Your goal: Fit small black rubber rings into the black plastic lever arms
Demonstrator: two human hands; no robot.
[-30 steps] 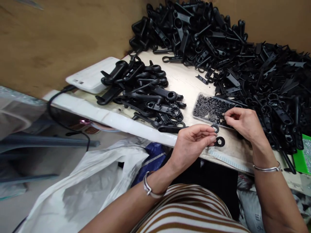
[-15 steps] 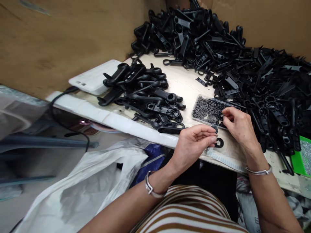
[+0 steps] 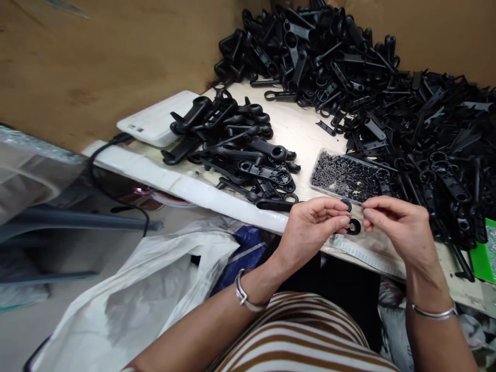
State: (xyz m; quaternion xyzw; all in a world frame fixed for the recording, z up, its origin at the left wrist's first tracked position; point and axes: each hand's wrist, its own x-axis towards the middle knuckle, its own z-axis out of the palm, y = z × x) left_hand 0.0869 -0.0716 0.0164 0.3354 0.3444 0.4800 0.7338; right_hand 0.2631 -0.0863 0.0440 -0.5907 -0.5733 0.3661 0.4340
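My left hand (image 3: 308,226) is closed in a pinch at the table's front edge. A tiny item seems to be between its thumb and fingertips, too small to name. Two black plastic rings lie right by those fingertips: an upper ring (image 3: 349,204) partly behind them and a lower ring (image 3: 358,226). Whether the hand holds either ring I cannot tell. To the right, my right hand (image 3: 401,222) also pinches thumb against forefinger, just in front of a clear shallow box (image 3: 311,181) of tiny dark and silvery screw-like pieces. What it grips is hidden.
A stack of black plastic arm-shaped parts (image 3: 236,150) lies left of the box. Larger heaps of black parts (image 3: 302,57) fill the back and right. A white flat device (image 3: 155,121) with a black cable stands at left, a green tray (image 3: 480,258) at far right. A white bag (image 3: 127,294) hangs below.
My right hand has drawn back from the box of small pieces toward me, closer to my left hand's level, still pinched. The left hand keeps its pinch beside the rings. The view has shifted slightly.
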